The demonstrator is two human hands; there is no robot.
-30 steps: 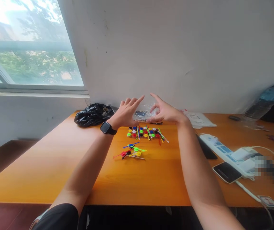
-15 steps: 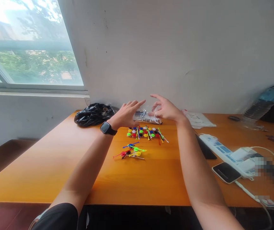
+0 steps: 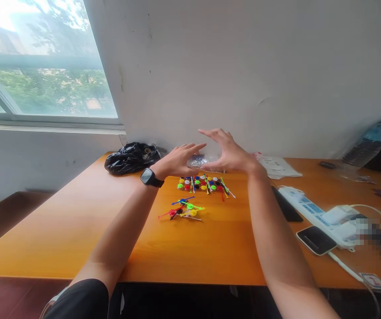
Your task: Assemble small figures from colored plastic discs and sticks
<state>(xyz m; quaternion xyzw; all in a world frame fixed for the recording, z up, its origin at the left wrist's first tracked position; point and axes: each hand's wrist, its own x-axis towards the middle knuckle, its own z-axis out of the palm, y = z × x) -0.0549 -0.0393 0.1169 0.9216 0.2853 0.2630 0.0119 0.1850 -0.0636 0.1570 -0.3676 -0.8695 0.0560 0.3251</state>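
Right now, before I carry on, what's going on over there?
A person holds their left grip and right grip open above the far part of the table, neither visibly holding anything. Clear plastic packaging shows between them. Nearer the person are rows of coloured round pieces with bundled arrows, then a loose cluster of coloured arrow spinners.

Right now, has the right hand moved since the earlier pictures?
Yes, partly: the index fingertip of the right hand has shifted left in the view, judged against the black bag; the wrist has stayed about where it was.
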